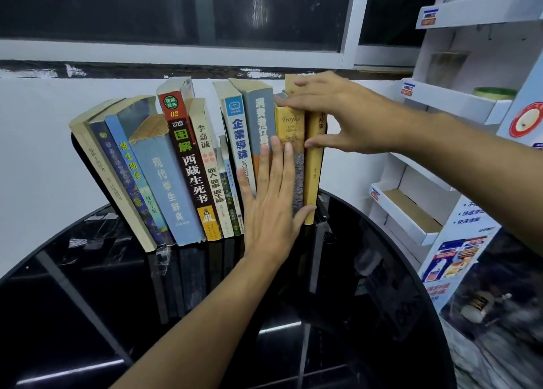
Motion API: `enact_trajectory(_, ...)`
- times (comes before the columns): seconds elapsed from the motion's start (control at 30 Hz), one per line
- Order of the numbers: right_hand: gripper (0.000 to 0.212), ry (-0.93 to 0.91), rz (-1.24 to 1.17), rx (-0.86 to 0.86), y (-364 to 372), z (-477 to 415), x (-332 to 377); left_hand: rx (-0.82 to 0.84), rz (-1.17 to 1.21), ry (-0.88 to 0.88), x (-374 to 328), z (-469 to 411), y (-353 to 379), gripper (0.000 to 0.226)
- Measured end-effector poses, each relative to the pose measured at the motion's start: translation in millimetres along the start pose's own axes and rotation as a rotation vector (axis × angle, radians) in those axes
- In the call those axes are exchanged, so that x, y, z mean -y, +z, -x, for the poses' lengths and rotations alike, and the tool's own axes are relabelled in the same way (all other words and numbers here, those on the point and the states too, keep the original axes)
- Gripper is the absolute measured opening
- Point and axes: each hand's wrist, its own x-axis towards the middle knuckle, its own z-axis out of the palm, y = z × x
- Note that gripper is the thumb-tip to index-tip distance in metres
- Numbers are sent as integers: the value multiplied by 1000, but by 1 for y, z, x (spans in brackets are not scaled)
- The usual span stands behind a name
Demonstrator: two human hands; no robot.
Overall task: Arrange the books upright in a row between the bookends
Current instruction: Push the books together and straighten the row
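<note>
Black glossy tabletop [88,300] carrying a row of books [182,168] before a white wall [35,153], spines forward, leftmost volumes leaning left, rightmost upright. Left hand [270,212] flat, fingers [274,165] straight and close together, pressed on the grey book [260,115] and yellow book [289,124]. Right hand [338,109] at the row's right end: fingers laid across the book tops, thumb spread wide, touching the ochre book [313,183].
</note>
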Motion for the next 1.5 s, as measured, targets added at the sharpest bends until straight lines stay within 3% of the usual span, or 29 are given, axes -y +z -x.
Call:
enact_trajectory(0.2,86,15,21,46,-3,1,-1,-8,-20,-15,-1,-1,1,115)
enact_trajectory(1.5,82,-15,29,-10,2,-4,1,-2,11,-4,0,1,3,113)
